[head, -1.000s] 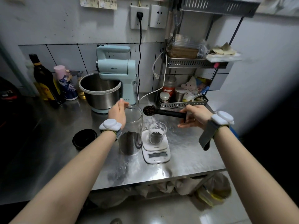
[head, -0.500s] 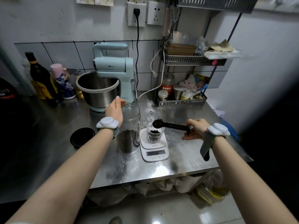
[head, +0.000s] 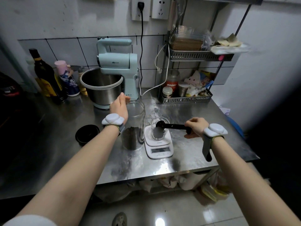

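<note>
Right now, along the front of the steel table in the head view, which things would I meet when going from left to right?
Black lid → tall glass jar → white scale → right hand, which grips the black scoop.

Both forearms are bare from elbow to wrist. Just behind the left grip [head: 119, 106] sits the left wrist unit [head: 112, 119], a white, rounded puck with lobed sides. It is held by a grey band [head: 120, 128] edged in yellow-green. Behind the right grip [head: 196, 127] is the right wrist unit [head: 215, 129], of the same make. Its long grey strap [head: 206, 148] hangs loose and ends in a darker rounded tip. A white sleeve [head: 32, 221] covers the upper left arm.
</note>
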